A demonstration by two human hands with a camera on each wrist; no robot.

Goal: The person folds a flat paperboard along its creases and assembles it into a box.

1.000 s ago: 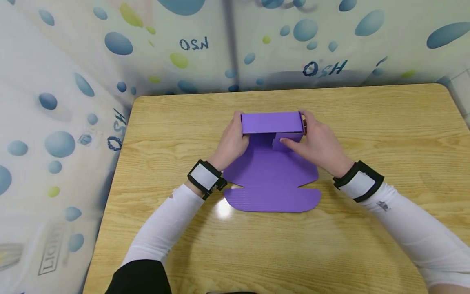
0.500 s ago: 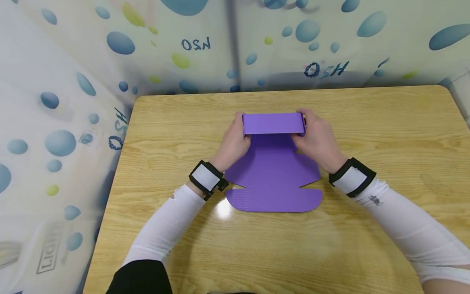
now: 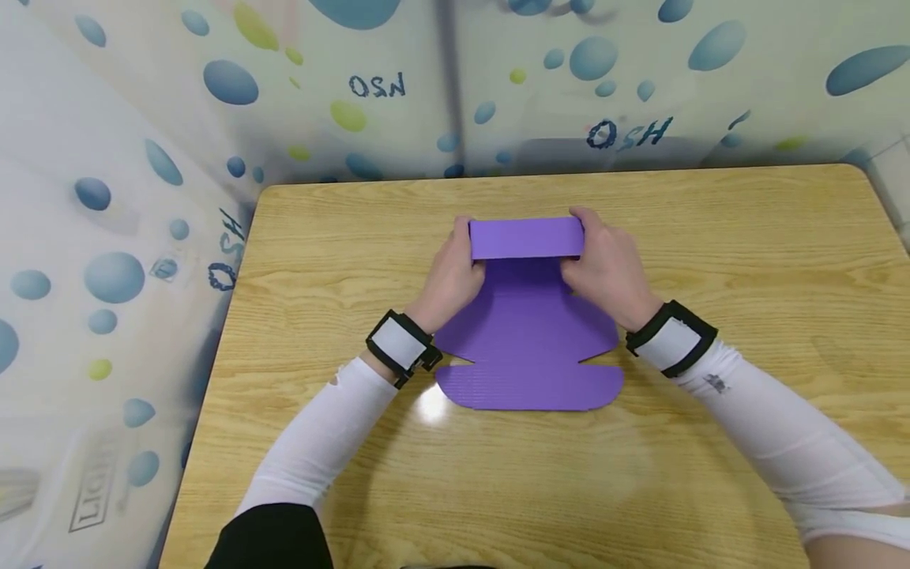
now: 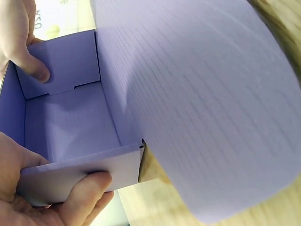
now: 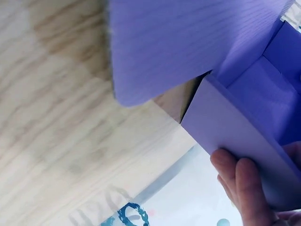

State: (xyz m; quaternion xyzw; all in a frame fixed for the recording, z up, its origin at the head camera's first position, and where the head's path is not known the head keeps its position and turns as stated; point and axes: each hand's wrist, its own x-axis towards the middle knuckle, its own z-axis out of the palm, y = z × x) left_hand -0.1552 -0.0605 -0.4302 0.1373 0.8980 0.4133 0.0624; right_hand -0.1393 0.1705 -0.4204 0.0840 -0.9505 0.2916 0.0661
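We hold the box [image 3: 527,239] toward the far side of the table [image 3: 498,490], its open side facing us and its lid [image 3: 526,324] spread out toward us over the tabletop. Our left hand [image 3: 455,273] grips the left wall [image 4: 59,181] and our right hand [image 3: 610,269] the right wall [image 5: 235,127], each with fingers curled on the outside and the thumb over the rim to the inside. A white sleeve [image 3: 316,435] runs along each forearm toward a black-edged band [image 3: 396,341] at the wrist.

Purple box [image 3: 528,316], tan wood-grained table [image 3: 554,490], white sleeves [image 3: 323,435], backdrop [image 3: 426,126] spotted blue and green
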